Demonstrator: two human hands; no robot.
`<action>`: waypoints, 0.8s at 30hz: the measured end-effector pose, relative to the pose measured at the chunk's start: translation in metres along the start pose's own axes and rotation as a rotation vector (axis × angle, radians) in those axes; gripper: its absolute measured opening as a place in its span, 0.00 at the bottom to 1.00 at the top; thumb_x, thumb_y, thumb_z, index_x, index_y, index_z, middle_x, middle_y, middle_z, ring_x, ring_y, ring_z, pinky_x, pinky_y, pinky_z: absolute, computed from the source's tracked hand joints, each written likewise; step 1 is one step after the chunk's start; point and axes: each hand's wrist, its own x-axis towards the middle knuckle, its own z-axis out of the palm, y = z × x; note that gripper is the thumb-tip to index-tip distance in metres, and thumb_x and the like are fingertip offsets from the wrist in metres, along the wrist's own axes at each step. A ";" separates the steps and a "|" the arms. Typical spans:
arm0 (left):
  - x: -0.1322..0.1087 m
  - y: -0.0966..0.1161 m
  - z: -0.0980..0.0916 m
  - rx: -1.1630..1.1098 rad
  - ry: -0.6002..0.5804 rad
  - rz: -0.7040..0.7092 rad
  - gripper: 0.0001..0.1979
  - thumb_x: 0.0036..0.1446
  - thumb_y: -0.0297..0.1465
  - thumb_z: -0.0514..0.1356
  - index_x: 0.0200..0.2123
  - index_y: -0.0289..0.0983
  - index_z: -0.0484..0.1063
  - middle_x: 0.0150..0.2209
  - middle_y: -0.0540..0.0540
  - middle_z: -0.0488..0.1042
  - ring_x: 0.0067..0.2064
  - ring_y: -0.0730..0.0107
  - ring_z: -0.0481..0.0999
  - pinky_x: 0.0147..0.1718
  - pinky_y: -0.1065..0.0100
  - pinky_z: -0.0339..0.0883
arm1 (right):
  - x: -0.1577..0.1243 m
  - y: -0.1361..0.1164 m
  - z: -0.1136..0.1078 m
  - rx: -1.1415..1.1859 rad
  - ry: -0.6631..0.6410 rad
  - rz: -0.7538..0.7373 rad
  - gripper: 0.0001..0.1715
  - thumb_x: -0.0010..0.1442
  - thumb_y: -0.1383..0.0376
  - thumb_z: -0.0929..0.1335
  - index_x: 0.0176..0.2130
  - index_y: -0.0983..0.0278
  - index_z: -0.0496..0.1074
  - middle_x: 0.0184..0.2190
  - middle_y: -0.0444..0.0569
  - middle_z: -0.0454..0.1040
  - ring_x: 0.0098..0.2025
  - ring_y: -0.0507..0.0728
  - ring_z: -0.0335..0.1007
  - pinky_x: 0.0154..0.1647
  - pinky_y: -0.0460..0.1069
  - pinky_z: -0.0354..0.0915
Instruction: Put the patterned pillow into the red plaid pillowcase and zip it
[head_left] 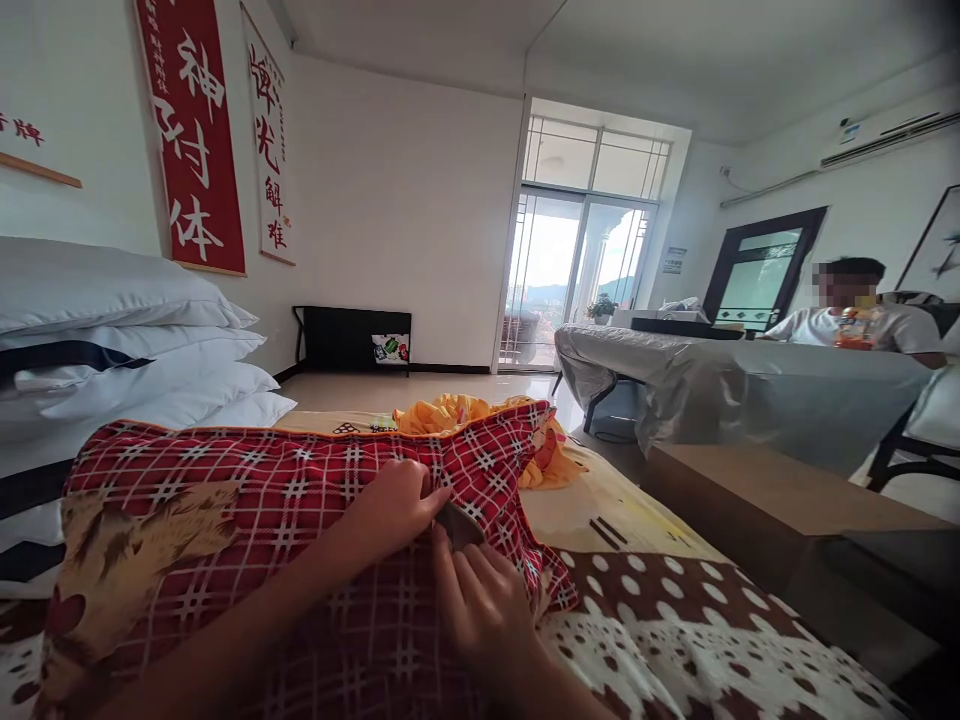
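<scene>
A red plaid pillowcase (pixel 300 490) with orange piping and a brown animal print lies in front of me. Its left part looks filled out, while its right end is loose and creased. My left hand (pixel 397 497) is closed on the cloth, thumb and fingers pinching it near the right end. Just below and to the right, my right hand (pixel 484 590) has its fingers curled into the same cloth. Between the two hands shows a small grey patch (pixel 459 525), perhaps the lining at an opening; I cannot tell.
White pillows (pixel 127 290) are stacked at the left. A crumpled orange cloth (pixel 450 412) lies behind the pillowcase on a patterned bedspread (pixel 660 640). A cardboard box (pixel 772 490) stands at the right. Beyond it, a person (pixel 855 310) sits at a plastic-covered table (pixel 787 380).
</scene>
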 end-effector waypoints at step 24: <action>-0.017 -0.002 -0.004 -0.176 -0.056 0.062 0.12 0.61 0.34 0.48 0.28 0.38 0.65 0.30 0.45 0.72 0.32 0.63 0.70 0.33 0.65 0.60 | 0.035 0.055 0.007 0.416 -0.271 0.322 0.06 0.61 0.71 0.67 0.32 0.63 0.74 0.27 0.43 0.75 0.27 0.50 0.69 0.29 0.45 0.60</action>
